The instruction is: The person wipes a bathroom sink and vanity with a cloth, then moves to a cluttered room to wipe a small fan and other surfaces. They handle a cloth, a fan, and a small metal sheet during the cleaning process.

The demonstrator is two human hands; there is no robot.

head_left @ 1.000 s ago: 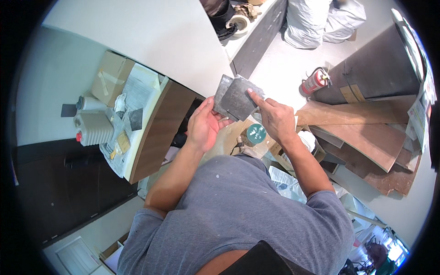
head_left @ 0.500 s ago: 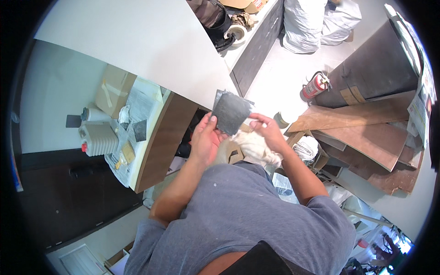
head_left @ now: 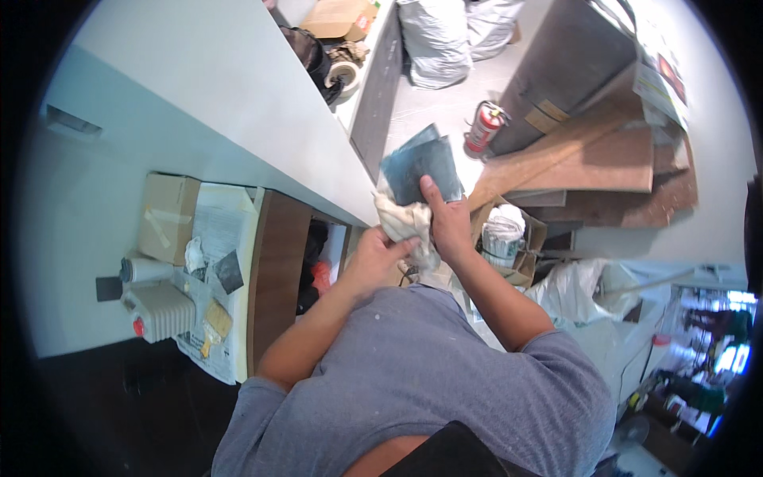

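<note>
My right hand (head_left: pixel 450 230) is raised in front of me and holds a dark grey square sheet (head_left: pixel 420 165), the thumb pressed flat on its face. A second sheet edge shows just behind it. A crumpled off-white rag (head_left: pixel 401 225) hangs under the sheet, between both hands. My left hand (head_left: pixel 373 256) grips the rag's lower end from the left. Both hands are close to the corner of a white wall panel (head_left: pixel 238 103).
At the left, a newspaper-covered ledge (head_left: pixel 213 238) carries a cardboard box (head_left: pixel 165 216), a white jug (head_left: pixel 163 312) with a red cap and small scraps. On the floor ahead are a red fire extinguisher (head_left: pixel 485 127), stacked wooden boards (head_left: pixel 604 159), an open carton (head_left: pixel 513 238) and plastic sacks (head_left: pixel 445 36).
The rag has come up between my hands. My left hand has left the sheet and taken the rag, and my right hand now holds the sheet alone, higher up.
</note>
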